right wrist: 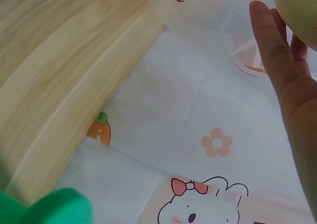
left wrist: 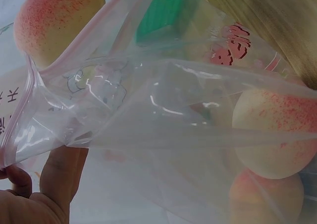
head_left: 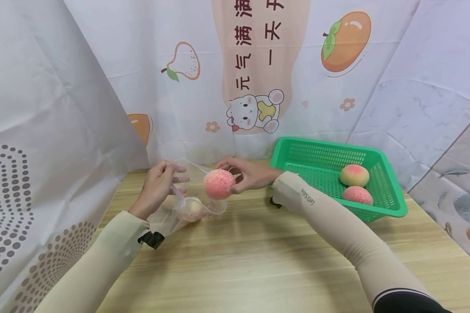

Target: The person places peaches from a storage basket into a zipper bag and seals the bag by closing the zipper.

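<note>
My right hand (head_left: 252,174) holds a pink, speckled peach (head_left: 218,184) between thumb and fingers, right at the mouth of a clear zip bag (left wrist: 163,105). By its upper edge, the bag is pinched in my left hand (head_left: 159,184), which spreads the mouth toward the right hand. Through the plastic in the left wrist view show a pale peach with a red blush (left wrist: 277,130) and another, yellower peach (left wrist: 267,199) below it. Red lettering is printed on the bag. In the right wrist view the held peach's pale underside (right wrist: 299,13) shows past the fingers.
A green plastic basket (head_left: 321,154) stands at the back right of the wooden table (head_left: 239,261). Two peaches lie in its right half, one yellowish (head_left: 354,175) and one pink (head_left: 357,195). A printed white curtain (head_left: 180,108) hangs behind the table.
</note>
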{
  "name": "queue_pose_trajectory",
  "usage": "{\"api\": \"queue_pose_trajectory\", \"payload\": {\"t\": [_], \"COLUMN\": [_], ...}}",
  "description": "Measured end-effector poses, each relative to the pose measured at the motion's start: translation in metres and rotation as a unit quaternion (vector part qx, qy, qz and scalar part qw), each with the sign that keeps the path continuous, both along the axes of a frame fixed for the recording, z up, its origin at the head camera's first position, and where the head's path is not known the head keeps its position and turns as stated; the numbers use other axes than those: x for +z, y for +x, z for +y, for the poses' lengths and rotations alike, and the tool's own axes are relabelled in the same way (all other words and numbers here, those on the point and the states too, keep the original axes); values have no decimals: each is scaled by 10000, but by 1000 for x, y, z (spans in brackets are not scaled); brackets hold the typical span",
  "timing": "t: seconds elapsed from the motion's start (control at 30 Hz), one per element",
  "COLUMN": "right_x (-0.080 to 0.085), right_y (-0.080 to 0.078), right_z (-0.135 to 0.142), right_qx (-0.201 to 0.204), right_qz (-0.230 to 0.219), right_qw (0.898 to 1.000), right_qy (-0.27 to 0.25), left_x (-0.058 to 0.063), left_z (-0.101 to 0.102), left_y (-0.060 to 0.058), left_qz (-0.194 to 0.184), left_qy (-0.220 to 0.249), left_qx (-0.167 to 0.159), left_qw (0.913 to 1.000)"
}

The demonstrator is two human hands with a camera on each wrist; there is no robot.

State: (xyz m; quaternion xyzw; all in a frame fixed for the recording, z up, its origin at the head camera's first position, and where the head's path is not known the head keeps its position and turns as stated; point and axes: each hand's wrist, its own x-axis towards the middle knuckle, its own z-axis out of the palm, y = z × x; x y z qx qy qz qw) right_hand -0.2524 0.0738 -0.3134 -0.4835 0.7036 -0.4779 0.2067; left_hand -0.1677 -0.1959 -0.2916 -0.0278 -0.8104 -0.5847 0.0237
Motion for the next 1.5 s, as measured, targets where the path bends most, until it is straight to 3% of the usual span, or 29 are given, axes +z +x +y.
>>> {"api": "queue_pose_trajectory", "payload": {"t": [0.4,0.7,1.03,1.5], "right_x": [1,1,-2,-8], "right_y": [3,5,9,4], "right_z": [-5,-10,-18,8], "right_qx": [-95,-126,-494,-895], "right_qz": [144,559,1545,1139], "right_qw": [9998,9979,9864,9894], "right_qy": [117,291,252,130], "left_x": [1,0,1,4], "left_z": [1,1,1,0], "left_y": [1,1,2,3], "left_qz": [8,-33,-46,32], "left_qy": [3,48,136,232], "left_qx": [12,21,48,106], "left_qw": [10000,10000,9999,9997]}}
